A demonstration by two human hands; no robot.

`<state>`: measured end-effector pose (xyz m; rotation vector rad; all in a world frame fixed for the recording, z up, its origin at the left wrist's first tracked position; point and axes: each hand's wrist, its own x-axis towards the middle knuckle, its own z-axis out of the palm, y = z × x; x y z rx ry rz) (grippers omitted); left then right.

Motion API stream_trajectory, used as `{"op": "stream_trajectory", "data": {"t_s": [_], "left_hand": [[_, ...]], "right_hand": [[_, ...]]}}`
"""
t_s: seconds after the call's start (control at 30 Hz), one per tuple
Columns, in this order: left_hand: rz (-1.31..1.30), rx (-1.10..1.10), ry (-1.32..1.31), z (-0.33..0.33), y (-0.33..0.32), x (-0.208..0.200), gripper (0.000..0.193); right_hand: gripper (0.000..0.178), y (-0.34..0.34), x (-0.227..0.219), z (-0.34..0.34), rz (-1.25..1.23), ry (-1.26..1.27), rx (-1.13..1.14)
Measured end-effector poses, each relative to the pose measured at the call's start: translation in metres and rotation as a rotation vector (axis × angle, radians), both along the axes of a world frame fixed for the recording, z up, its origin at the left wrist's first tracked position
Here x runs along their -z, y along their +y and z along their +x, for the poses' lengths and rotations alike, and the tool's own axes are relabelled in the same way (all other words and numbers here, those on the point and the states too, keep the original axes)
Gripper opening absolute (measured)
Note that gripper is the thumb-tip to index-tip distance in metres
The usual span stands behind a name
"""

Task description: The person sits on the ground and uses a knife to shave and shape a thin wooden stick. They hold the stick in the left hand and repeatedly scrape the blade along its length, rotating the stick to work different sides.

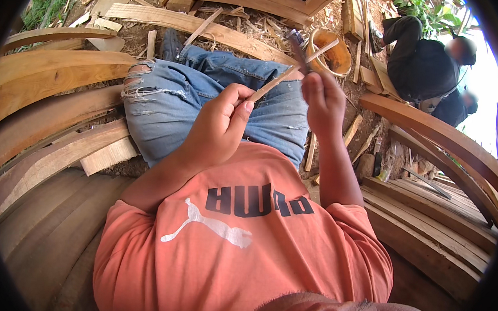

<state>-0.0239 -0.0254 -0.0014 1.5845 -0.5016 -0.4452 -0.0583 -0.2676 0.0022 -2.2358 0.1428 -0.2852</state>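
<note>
My left hand (224,120) pinches the near end of a thin wooden strip (273,85) between thumb and fingers. The strip slants up and away to the right, above my jeans. My right hand (323,98) is closed in a fist round a dark, narrow tool (298,47), held upright with its shiny upper end pointing away from me. That tool is blurred, and I cannot make out its exact kind. The strip's far end meets or passes the tool just above my right fist; whether they touch is unclear.
A yellow round container (341,58) stands beyond my right hand. Curved planks (58,70) are stacked at my left, with more timber (427,225) at my right. A wooden frame (286,1) lies ahead amid shavings. Two people (430,67) crouch at the far right.
</note>
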Motion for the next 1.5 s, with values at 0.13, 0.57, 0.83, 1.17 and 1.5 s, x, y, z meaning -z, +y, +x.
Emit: {"op": "stream_trajectory", "data": {"t_s": [0.13, 0.57, 0.83, 1.17, 1.5], "left_hand": [[0.008, 0.001, 0.011, 0.001, 0.0, 0.002, 0.016], [-0.022, -0.013, 0.001, 0.0, -0.001, 0.005, 0.016], [-0.015, -0.016, -0.006, -0.001, -0.002, 0.004, 0.017], [-0.01, -0.009, 0.023, -0.001, -0.001, 0.007, 0.016], [0.006, -0.027, 0.015, -0.002, -0.002, 0.005, 0.017]], "right_hand": [[0.028, 0.001, 0.004, -0.001, -0.026, -0.006, -0.058], [0.029, 0.001, 0.004, -0.001, 0.129, 0.056, 0.003], [0.034, -0.003, 0.013, 0.003, 0.265, -0.069, 0.141], [0.026, -0.005, 0.007, 0.004, 0.143, 0.01, 0.098], [0.029, 0.001, 0.001, -0.001, -0.029, -0.005, -0.137]]}}
